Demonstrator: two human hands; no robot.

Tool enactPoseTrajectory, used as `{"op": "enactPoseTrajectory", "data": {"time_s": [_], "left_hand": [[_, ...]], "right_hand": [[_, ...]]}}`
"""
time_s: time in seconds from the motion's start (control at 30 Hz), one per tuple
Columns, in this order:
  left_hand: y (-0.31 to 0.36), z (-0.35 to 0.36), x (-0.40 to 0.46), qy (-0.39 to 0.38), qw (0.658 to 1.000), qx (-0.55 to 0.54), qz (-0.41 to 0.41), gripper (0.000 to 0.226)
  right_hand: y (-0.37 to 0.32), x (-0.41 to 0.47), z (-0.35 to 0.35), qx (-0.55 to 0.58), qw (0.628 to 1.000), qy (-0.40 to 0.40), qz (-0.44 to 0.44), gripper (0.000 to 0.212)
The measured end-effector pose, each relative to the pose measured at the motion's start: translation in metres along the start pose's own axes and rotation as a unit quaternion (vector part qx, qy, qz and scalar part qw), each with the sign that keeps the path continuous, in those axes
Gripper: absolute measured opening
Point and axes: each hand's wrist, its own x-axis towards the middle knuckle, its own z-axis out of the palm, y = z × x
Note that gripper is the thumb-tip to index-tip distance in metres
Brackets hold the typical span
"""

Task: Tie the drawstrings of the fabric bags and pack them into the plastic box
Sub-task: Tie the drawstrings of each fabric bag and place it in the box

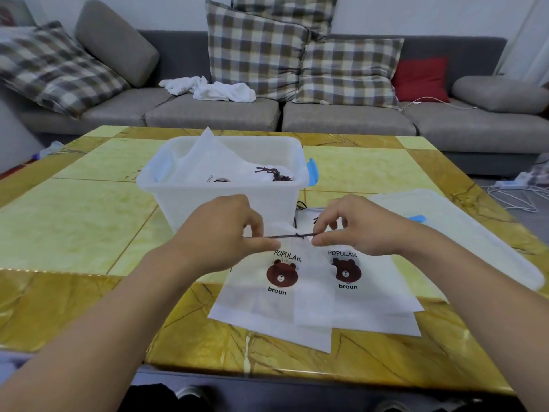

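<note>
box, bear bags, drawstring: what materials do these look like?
Box: translucent frosted plastic; contents show dimly through its wall. Bear bags: thin white, matte, probably non-woven fabric; lower layers show faintly through. Drawstring: dark brown thin cord, pulled taut between left hand and right hand; fibre unclear.

Left hand (221, 230) and right hand (352, 224) cover the gathered top of the front bag (267, 295); drawstring (292, 235) ends vanish under the fingers. The knot is too small to tell how it's tied. The second bag (362, 289) is partly overlapped by the front one, more white layers beneath, count unclear. Bags in the plastic box (219, 188): lower parts blurred behind the frosted wall. The lid (463, 230) at right has its near-left edge hidden behind the right forearm.
</note>
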Motion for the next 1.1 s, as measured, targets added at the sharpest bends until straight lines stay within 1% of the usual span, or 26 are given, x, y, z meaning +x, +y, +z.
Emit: {"op": "enactPoseTrajectory", "data": {"time_s": [0.03, 0.1, 0.2, 0.3, 0.37, 0.4, 0.5, 0.57, 0.67, 0.73, 0.8, 0.9, 0.97, 1.03, 1.1], "left_hand": [[-0.001, 0.001, 0.001, 0.001, 1.000, 0.000, 0.001, 0.038], [-0.002, 0.003, 0.004, 0.024, 0.999, -0.041, 0.017, 0.035], [-0.001, 0.005, 0.003, 0.029, 0.984, -0.165, 0.062, 0.032], [0.005, 0.003, -0.003, 0.056, 0.970, -0.203, 0.124, 0.033], [0.013, -0.001, -0.006, 0.072, 0.959, -0.231, 0.146, 0.031], [0.017, -0.001, -0.007, 0.057, 0.951, -0.265, 0.146, 0.030], [0.026, 0.007, -0.010, -0.047, 0.910, -0.394, 0.123, 0.029], [0.027, 0.012, -0.008, -0.069, 0.892, -0.434, 0.110, 0.029], [0.028, 0.015, -0.003, -0.051, 0.888, -0.452, 0.073, 0.027], [0.028, 0.017, -0.003, -0.041, 0.892, -0.447, 0.049, 0.026], [0.028, 0.020, -0.002, -0.028, 0.897, -0.440, 0.029, 0.027], [0.031, 0.020, -0.001, -0.013, 0.890, -0.455, -0.016, 0.027], [0.032, 0.019, 0.000, -0.006, 0.886, -0.461, -0.046, 0.024], [0.032, 0.019, 0.000, -0.003, 0.877, -0.475, -0.071, 0.026], [0.032, 0.019, 0.001, 0.001, 0.865, -0.494, -0.084, 0.033]], "right_hand": [[-0.001, -0.001, -0.001, 0.028, 1.000, -0.002, -0.007, 0.011], [-0.002, -0.004, -0.002, 0.074, 0.997, -0.014, -0.013, 0.016], [0.001, -0.002, 0.003, 0.115, 0.993, -0.031, -0.009, 0.027], [-0.001, -0.001, 0.008, 0.183, 0.983, -0.012, 0.016, 0.034], [-0.005, 0.000, 0.010, 0.185, 0.983, 0.005, 0.016, 0.035], [-0.006, 0.000, 0.011, 0.182, 0.983, 0.010, 0.010, 0.035], [-0.013, 0.003, 0.013, 0.174, 0.985, 0.014, 0.000, 0.032], [-0.017, 0.005, 0.016, 0.178, 0.984, 0.015, 0.005, 0.034], [-0.017, 0.007, 0.020, 0.209, 0.977, 0.024, 0.016, 0.040], [-0.017, 0.006, 0.020, 0.217, 0.975, 0.031, 0.027, 0.044], [-0.018, 0.005, 0.017, 0.230, 0.971, 0.051, 0.041, 0.044], [-0.023, 0.004, 0.010, 0.282, 0.955, 0.071, 0.067, 0.040], [-0.027, 0.002, 0.005, 0.279, 0.955, 0.089, 0.041, 0.027], [-0.033, -0.002, 0.002, 0.270, 0.957, 0.102, -0.030, 0.011], [-0.036, -0.005, 0.003, 0.234, 0.962, 0.101, -0.097, 0.018]]}}
